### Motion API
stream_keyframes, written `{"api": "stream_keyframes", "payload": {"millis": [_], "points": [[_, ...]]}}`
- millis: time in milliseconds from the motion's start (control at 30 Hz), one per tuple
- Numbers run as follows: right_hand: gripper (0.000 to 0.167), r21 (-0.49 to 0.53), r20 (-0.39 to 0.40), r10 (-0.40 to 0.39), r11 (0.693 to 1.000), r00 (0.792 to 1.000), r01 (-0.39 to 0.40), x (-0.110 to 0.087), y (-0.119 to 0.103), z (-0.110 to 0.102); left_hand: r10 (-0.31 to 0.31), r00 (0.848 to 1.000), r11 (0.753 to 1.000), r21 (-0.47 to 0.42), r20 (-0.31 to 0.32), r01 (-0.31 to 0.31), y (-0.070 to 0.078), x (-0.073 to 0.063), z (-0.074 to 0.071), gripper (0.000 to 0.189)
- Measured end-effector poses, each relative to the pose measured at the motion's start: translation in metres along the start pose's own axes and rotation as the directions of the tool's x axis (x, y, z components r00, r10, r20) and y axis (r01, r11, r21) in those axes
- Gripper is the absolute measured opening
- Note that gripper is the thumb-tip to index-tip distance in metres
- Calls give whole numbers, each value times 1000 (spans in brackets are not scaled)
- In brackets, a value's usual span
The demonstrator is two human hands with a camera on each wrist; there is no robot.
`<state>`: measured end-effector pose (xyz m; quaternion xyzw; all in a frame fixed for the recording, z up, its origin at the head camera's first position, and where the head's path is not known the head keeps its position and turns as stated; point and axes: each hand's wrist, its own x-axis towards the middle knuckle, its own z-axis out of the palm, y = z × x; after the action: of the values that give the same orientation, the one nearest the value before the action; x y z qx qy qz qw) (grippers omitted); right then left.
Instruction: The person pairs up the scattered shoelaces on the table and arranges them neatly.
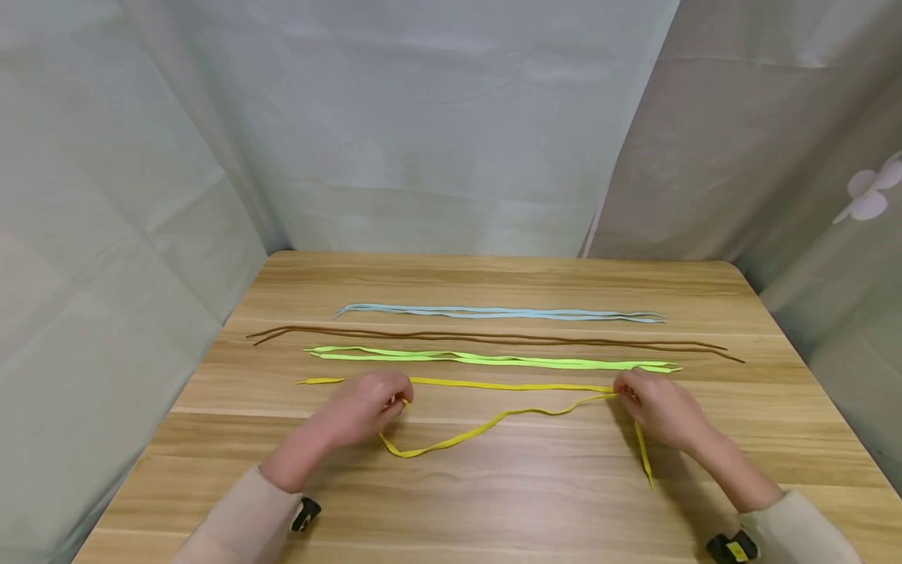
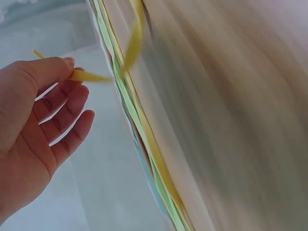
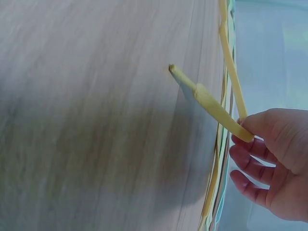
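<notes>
A yellow shoelace (image 1: 451,443) sags in a loose curve between my two hands. My left hand (image 1: 366,403) pinches it near one end with thumb and forefinger; in the left wrist view a short tip (image 2: 38,54) sticks out past the thumb. My right hand (image 1: 658,409) pinches the same lace between thumb and forefinger, and its other tip (image 3: 182,76) hangs down free. Behind the held lace, a second yellow shoelace (image 1: 493,385) lies nearly straight on the table, its right end hidden by my right hand.
Farther back on the wooden table (image 1: 493,509) lie green shoelaces (image 1: 521,361), then brown shoelaces (image 1: 493,339), then light blue shoelaces (image 1: 493,312), all stretched left to right. Pale curtains (image 1: 437,141) hang behind and beside the table.
</notes>
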<state>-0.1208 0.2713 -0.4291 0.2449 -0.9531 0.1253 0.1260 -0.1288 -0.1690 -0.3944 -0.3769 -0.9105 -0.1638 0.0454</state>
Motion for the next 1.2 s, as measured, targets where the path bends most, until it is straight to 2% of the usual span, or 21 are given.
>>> {"api": "stream_keyframes", "payload": {"millis": [133, 267, 400, 567, 800, 1200], "points": [[19, -2, -29, -6, 1000, 1000, 6, -1, 2, -1, -82, 997, 996, 32, -7, 82, -13, -12, -5, 9], [20, -2, -49, -8, 1000, 999, 8, -1, 5, -2, -164, 986, 985, 42, -30, 165, -26, -25, -10, 8], [20, 5, -42, 8, 1000, 999, -8, -2, 8, -3, -217, 974, 975, 33, -58, 219, -38, -37, -12, 10], [18, 9, -36, 22, 1000, 999, -22, -3, 10, -6, -257, 962, 965, 33, -92, 261, -50, -50, -16, 15], [16, 4, -59, 13, 1000, 998, -12, -4, 12, -4, -263, 952, 961, 43, -158, 273, -67, -66, -16, 14], [15, -5, -81, -35, 999, 996, 34, -5, 17, -4, -379, 916, 921, 40, -130, 387, -88, -82, -19, 11]]}}
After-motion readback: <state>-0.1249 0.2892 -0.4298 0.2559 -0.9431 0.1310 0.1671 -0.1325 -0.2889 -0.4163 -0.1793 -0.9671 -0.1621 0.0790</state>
